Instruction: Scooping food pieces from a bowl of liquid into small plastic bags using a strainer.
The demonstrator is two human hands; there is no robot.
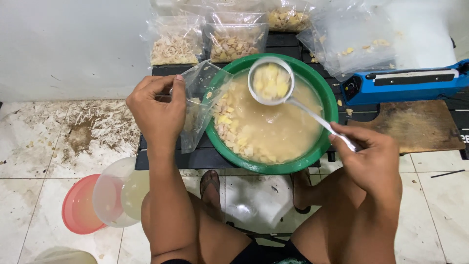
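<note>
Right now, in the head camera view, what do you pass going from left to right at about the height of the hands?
Stained floor tiles → left hand → clear plastic bag pinched in its fingers → green basin of broth and chunks → metal ladle → right hand on the ladle's handle → wooden board.

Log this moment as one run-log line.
left hand: holds open plastic bag | right hand: holds filled ladle over green basin

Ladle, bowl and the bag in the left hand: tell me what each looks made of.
Ladle: likely stainless steel, a shiny silvery cup and handle.
Green bowl: apparently plastic, with a smooth, uniform, slightly glossy rim.
Bag: thin clear plastic film, see-through and creased.
</note>
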